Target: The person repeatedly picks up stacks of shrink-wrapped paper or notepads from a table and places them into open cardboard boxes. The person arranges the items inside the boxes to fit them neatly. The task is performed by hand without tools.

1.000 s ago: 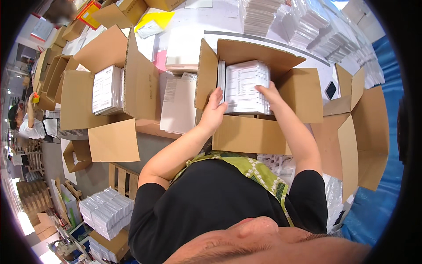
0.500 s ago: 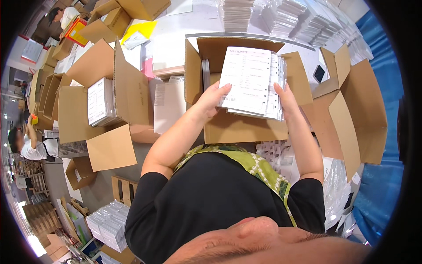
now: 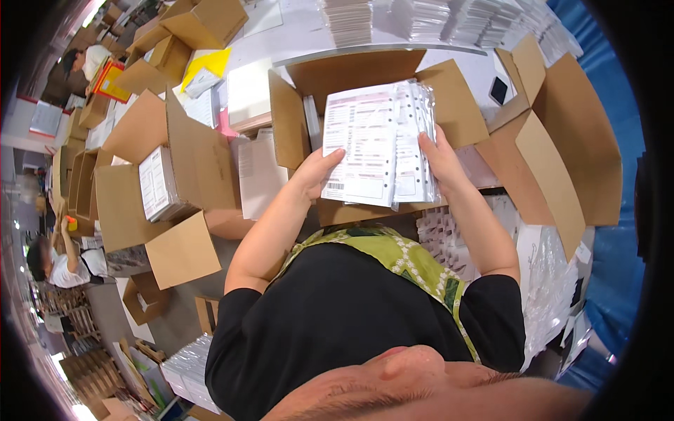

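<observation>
Between my two hands I hold a stack of planner pads (image 3: 359, 144) in clear wrapping, white printed sheets with punched holes down one edge. The pads are fanned out unevenly toward the right. My left hand (image 3: 316, 172) is closed on the stack's left edge, thumb on top. On the right edge my right hand (image 3: 442, 158) grips, its thumb also over the top sheet. Directly under the stack stands an open cardboard box (image 3: 351, 67) with its flaps spread. Along its left inner wall a few thin pads (image 3: 312, 123) stand on edge; the stack hides most of the inside.
Left of me another open box (image 3: 133, 203) holds printed pads (image 3: 160, 182). An open carton (image 3: 572, 140) stands at the right, near a phone (image 3: 498, 90). Tall stacks of wrapped pads (image 3: 349, 24) line the far side. Two people (image 3: 70, 263) work at the left.
The stack has come slightly toward me and to the left, tilting so its top sheet differs in look. Both hands still grip it. The whole view has shifted a little.
</observation>
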